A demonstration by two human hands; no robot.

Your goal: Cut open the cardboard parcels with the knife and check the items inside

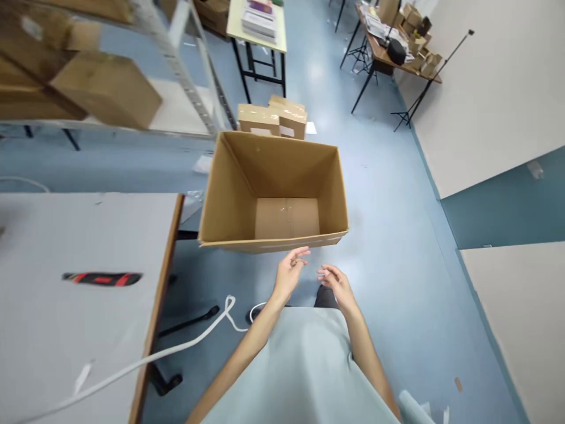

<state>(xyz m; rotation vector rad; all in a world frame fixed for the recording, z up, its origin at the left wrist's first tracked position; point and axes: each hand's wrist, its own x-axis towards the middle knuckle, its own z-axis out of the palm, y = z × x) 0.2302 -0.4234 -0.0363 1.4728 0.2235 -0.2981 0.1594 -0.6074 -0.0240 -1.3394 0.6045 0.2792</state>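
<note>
A large open cardboard box [289, 162] stands in front of me with its flaps not visible at the top. Its bottom shows bare cardboard with a taped seam. My left hand [291, 268] is just below the box's near rim, its fingers loosely stretched and apart, with nothing seen in them. To its right, my right hand [334, 278] hovers over the floor, fingers half bent and spread, holding nothing that I can make out. Neither hand plainly grips the box. A black and red utility knife [102, 279] lies on the table at the left, away from both hands.
The white table [88, 235] has a wooden edge, and a white cable [176, 348] runs across it to the floor. Two small taped boxes [259, 118] stand behind the large one. Shelves with cartons [106, 85] are at upper left; cluttered desks stand farther off.
</note>
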